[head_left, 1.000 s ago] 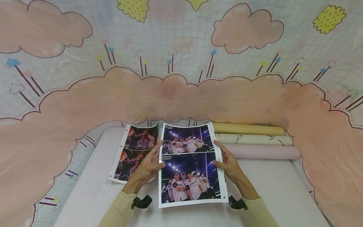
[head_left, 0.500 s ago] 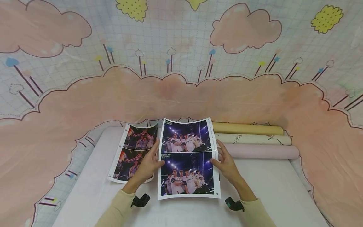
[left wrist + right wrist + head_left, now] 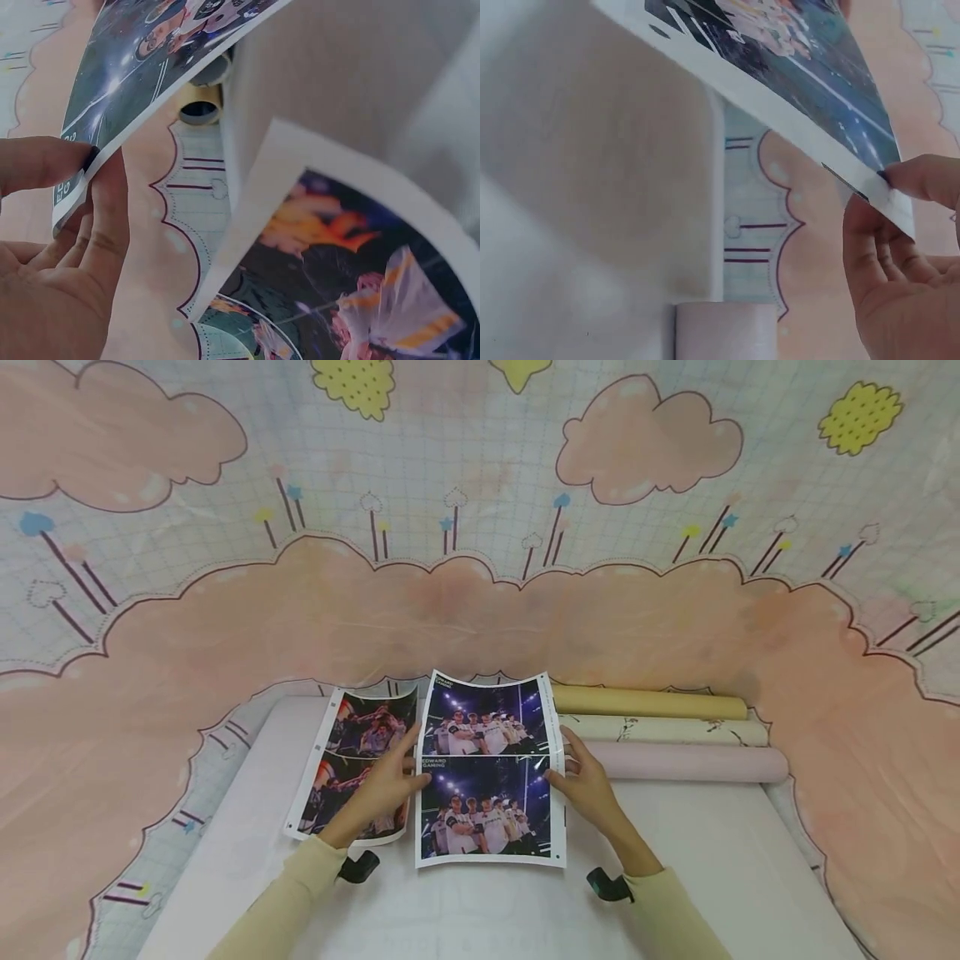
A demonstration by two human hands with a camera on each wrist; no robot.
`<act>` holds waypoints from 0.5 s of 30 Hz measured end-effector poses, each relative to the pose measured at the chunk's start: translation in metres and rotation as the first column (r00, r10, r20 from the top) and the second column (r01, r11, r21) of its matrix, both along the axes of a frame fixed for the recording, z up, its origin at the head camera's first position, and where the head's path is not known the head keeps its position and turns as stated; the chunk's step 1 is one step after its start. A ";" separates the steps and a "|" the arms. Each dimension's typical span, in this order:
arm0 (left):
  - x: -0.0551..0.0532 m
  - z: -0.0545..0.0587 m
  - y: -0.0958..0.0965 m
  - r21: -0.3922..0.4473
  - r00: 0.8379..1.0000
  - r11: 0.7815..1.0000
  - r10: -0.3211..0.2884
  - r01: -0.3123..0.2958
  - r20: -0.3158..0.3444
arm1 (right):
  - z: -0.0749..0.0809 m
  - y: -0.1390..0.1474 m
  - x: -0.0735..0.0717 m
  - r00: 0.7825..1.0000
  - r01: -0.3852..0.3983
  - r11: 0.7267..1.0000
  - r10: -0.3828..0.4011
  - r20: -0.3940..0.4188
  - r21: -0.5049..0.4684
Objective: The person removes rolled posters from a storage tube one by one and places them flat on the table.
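Both hands hold up a printed photo sheet [image 3: 487, 810], its white border framing two stacked pictures of a group in white jerseys. The left hand [image 3: 382, 789] pinches its left edge, thumb on the front and fingers behind, as the left wrist view shows. On the opposite edge the right hand [image 3: 588, 781] pinches it the same way; in the right wrist view the sheet slants up from those fingers [image 3: 866, 240]. A second photo sheet [image 3: 318, 802], with two reddish pictures, lies on the left of the table, its edges curling, partly hidden behind the left hand and forearm.
Three paper rolls lie across the table's back right: a yellow roll [image 3: 652, 702], a cream patterned roll [image 3: 675, 729] and a pale pink roll [image 3: 697, 762]. The white table [image 3: 705, 860] meets a cloud-printed backdrop [image 3: 480, 618]. Black wrist mounts [image 3: 609, 885] stick out from the sleeves.
The held sheet has moved slightly left and away from the body, and its lower edge sits higher in view. Both hands moved along with it. The second sheet and the rolls stayed put.
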State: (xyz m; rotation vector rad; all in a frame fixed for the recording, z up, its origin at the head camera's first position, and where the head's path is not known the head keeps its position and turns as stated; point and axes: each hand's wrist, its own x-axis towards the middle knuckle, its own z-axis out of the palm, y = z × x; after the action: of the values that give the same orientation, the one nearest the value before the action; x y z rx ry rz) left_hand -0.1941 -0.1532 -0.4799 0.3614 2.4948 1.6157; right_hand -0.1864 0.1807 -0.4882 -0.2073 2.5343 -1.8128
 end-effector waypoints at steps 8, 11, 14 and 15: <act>-0.016 -0.005 -0.001 -0.218 0.993 0.975 0.016 -0.041 -0.116 | -0.006 -0.008 -0.012 0.995 0.095 0.981 -0.088 -0.048 0.172; -0.021 -0.008 -0.001 -0.248 0.987 0.967 0.021 -0.060 -0.157 | -0.008 -0.012 -0.015 0.993 0.116 0.968 -0.107 -0.051 0.223; -0.025 -0.012 0.000 -0.276 0.984 0.958 0.033 -0.082 -0.178 | -0.011 -0.015 -0.018 0.991 0.134 0.958 -0.127 -0.044 0.252; -0.026 -0.013 0.001 -0.281 0.983 0.956 0.037 -0.088 -0.179 | -0.013 -0.016 -0.019 0.990 0.140 0.956 -0.135 -0.038 0.260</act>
State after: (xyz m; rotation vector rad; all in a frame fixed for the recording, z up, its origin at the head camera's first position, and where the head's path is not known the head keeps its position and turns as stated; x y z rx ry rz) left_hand -0.2203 -0.1527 -0.4930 0.4018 2.8470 1.2598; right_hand -0.2053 0.1647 -0.5007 -0.0441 2.8310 -1.4953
